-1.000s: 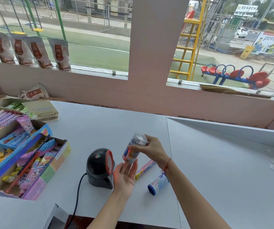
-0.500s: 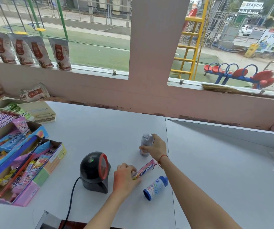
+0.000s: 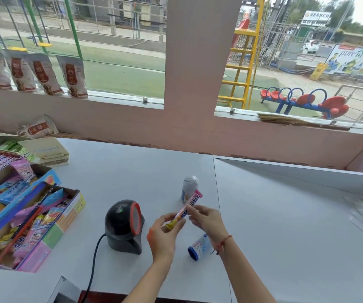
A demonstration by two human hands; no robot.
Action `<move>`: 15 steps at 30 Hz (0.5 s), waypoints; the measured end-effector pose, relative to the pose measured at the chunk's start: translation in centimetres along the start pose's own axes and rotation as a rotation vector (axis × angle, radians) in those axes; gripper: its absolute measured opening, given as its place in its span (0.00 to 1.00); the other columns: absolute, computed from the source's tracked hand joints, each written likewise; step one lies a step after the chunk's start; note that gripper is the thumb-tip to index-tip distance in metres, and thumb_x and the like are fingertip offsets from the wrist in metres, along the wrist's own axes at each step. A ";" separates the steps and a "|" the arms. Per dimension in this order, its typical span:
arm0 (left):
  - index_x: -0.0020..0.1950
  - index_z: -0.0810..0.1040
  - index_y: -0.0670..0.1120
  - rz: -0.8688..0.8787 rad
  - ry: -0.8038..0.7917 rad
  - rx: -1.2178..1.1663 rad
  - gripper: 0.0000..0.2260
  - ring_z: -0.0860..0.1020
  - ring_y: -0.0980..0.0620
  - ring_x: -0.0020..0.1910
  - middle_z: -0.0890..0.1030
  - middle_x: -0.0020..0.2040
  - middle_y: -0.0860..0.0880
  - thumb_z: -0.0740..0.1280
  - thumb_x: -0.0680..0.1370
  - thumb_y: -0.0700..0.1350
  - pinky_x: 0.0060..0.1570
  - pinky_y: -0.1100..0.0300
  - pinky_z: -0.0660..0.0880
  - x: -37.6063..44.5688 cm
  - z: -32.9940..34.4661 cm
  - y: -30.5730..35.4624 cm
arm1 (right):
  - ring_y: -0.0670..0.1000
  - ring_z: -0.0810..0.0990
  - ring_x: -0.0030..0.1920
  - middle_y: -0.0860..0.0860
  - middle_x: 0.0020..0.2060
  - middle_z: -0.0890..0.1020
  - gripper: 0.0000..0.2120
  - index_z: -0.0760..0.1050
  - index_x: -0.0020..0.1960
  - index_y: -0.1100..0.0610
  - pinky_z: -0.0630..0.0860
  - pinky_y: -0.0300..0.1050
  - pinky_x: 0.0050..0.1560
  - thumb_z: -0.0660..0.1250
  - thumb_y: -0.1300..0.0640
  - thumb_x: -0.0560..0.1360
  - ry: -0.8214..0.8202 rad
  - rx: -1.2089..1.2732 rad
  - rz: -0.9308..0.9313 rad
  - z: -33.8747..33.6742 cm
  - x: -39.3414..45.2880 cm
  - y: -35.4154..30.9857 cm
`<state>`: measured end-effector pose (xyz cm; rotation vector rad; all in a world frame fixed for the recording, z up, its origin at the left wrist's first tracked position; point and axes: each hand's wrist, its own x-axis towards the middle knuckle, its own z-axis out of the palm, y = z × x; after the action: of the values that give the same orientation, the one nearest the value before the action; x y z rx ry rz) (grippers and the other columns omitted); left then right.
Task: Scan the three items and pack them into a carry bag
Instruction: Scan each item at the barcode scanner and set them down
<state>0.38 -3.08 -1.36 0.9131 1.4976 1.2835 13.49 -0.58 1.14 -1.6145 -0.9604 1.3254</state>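
I held the candy roll (image 3: 186, 212) above the bench (image 3: 285, 215) beside the scanner (image 3: 124, 226), left hand (image 3: 165, 235) and right hand (image 3: 206, 219) fingers pinched on opposite ends; a hidden barcode risked a misread.

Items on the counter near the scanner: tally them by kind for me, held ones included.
Candy roll, held in both hands, left hand and right hand: 1
Upright small bottle: 1
Blue-capped bottle lying on its side: 1
Total: 3 items beside the scanner
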 end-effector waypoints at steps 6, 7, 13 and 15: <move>0.49 0.81 0.40 -0.308 -0.009 -0.404 0.09 0.84 0.46 0.44 0.85 0.44 0.42 0.73 0.71 0.42 0.49 0.58 0.81 -1.3 -3.0 -1.2 | 0.41 0.84 0.43 0.51 0.45 0.87 0.15 0.83 0.53 0.58 0.80 0.38 0.52 0.75 0.54 0.68 0.001 -0.120 -0.227 5.2 -1.7 -2.6; 0.49 0.81 0.39 -0.330 0.000 -0.436 0.09 0.84 0.47 0.42 0.85 0.43 0.41 0.72 0.72 0.42 0.47 0.60 0.82 -1.6 -3.5 -1.5 | 0.37 0.83 0.41 0.50 0.45 0.86 0.14 0.83 0.54 0.59 0.79 0.31 0.48 0.75 0.56 0.69 -0.019 -0.136 -0.245 5.9 -1.9 -3.0; 0.46 0.82 0.38 -0.343 0.023 -0.499 0.06 0.84 0.46 0.41 0.85 0.41 0.41 0.71 0.72 0.40 0.40 0.65 0.82 -2.0 -4.2 -1.4 | 0.48 0.85 0.45 0.54 0.44 0.87 0.14 0.82 0.54 0.60 0.81 0.42 0.54 0.75 0.57 0.69 -0.016 -0.064 -0.227 5.9 -1.6 -2.5; 0.46 0.81 0.39 -0.338 0.020 -0.508 0.05 0.83 0.45 0.42 0.84 0.42 0.41 0.71 0.73 0.39 0.41 0.65 0.82 -1.9 -3.7 -1.3 | 0.51 0.85 0.45 0.56 0.44 0.86 0.15 0.82 0.54 0.62 0.81 0.44 0.52 0.75 0.58 0.70 -0.005 -0.008 -0.187 5.1 -1.2 -2.1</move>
<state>-2.56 -6.22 -2.22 0.3030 1.1913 1.3288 8.10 -0.27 3.00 -1.4882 -1.0926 1.1990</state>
